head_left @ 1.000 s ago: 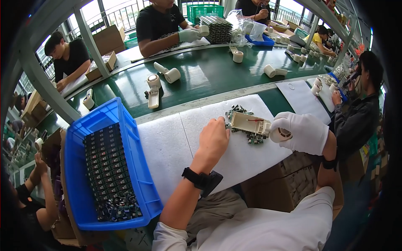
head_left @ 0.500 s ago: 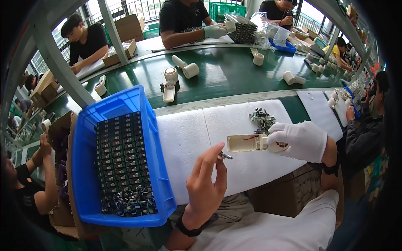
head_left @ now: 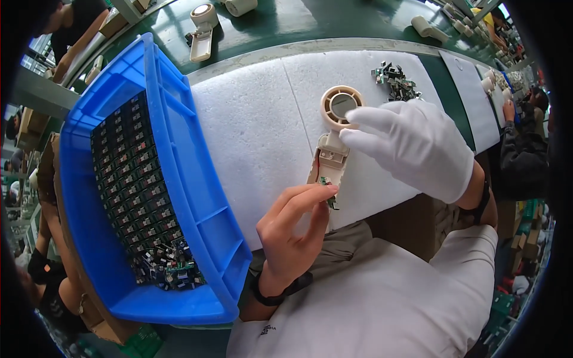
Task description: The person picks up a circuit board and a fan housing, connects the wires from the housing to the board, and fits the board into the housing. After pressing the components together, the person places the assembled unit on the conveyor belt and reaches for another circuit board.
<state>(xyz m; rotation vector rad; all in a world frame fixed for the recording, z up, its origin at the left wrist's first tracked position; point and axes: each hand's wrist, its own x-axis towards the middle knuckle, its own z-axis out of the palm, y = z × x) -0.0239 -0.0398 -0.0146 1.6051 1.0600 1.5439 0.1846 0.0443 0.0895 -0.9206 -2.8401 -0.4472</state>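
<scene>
The bare fingers of the left hand (head_left: 295, 230) pinch a small green circuit board (head_left: 325, 181) over the open handle of a cream casing (head_left: 330, 156), its foot toward the near edge of the white-topped worktop (head_left: 239, 131), while the gloved fingers of the right hand (head_left: 418, 143) stand parted at the round head (head_left: 343, 106) — whether they touch it I cannot tell. The step looks like bringing board to handle, and the next move seems to call for a steadied casing and a red wire (head_left: 317, 169) kept clear — more boards (head_left: 394, 82) lie heaped by the worktop's far right corner, a blue bin (head_left: 203, 179) along its left edge
</scene>
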